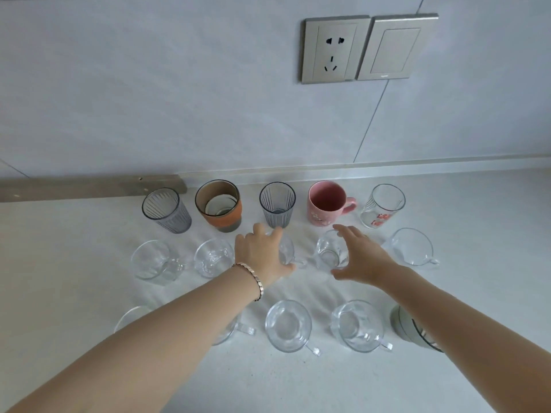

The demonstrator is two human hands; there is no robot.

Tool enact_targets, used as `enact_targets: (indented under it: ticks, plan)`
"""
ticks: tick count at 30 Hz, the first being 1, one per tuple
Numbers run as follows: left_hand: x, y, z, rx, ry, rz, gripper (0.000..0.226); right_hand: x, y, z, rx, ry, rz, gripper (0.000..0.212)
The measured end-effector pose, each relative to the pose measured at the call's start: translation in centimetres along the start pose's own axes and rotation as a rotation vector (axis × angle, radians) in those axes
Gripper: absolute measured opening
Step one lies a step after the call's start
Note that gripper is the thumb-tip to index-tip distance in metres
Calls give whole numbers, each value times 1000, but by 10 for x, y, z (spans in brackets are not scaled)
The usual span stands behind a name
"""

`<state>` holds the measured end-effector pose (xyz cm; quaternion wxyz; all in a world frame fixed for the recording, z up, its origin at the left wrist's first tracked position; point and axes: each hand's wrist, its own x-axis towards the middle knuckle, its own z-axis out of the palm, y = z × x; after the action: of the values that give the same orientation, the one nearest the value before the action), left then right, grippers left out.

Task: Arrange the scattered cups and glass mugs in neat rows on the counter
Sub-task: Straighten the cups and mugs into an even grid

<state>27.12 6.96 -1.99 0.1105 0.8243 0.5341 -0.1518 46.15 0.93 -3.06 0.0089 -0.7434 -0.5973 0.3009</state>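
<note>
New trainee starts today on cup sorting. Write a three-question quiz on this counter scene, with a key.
1. True or false: the pink mug stands in the back row, nearest the wall.
2. Multiple choice: the left hand rests on
A) a clear glass mug in the middle row
B) the orange-sleeved cup
C) the wall socket
3. Fill in: the wrist with the bracelet belongs to the ____ arm.

Key
1. True
2. A
3. left

Note: the right hand reaches the next glass mug with fingers spread; a firm grip is not clear.
</note>
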Motion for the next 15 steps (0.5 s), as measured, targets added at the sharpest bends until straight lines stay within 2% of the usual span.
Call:
enact_targets:
  ticks: [3, 6, 9, 12, 15]
  plan:
    - [-1, 1, 2, -20, 20, -50, 74, 4, 1, -6, -50, -87, -128, 101]
    - [-2, 0, 5, -11, 37, -64, 80, 5, 0, -7, -137, -121, -170, 106]
    - [-2, -3, 11, -27, 40, -4, 87, 2, -5, 2, -161, -62, -122, 108]
    - [-5, -6, 16, -40, 58, 79, 82, -1, -9, 11, -55, 33, -35, 99]
    - [-7, -7, 17, -55, 64, 107, 78, -4, -10, 15, -46, 65, -15, 94]
